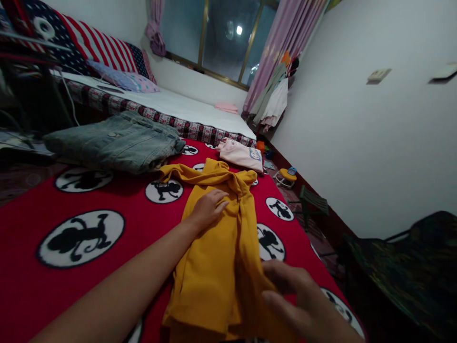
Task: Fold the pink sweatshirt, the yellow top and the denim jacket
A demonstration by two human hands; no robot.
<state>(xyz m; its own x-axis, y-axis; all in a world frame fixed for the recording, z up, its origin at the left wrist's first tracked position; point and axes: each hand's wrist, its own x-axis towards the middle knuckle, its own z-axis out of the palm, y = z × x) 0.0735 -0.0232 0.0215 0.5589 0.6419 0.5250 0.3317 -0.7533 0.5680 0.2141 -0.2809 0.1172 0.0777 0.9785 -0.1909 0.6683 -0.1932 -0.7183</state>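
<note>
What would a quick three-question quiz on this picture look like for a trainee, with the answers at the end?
1. Which hand rests on the middle of the yellow garment?
2. True or false: the folded pink garment with the blue patch lies on the red blanket.
3. Which of these lies to the left of the yellow garment?
a) the small yellow stool
b) the folded denim garment
c) the green folding stool

Key: 1. The left hand. 2. True. 3. b.
</note>
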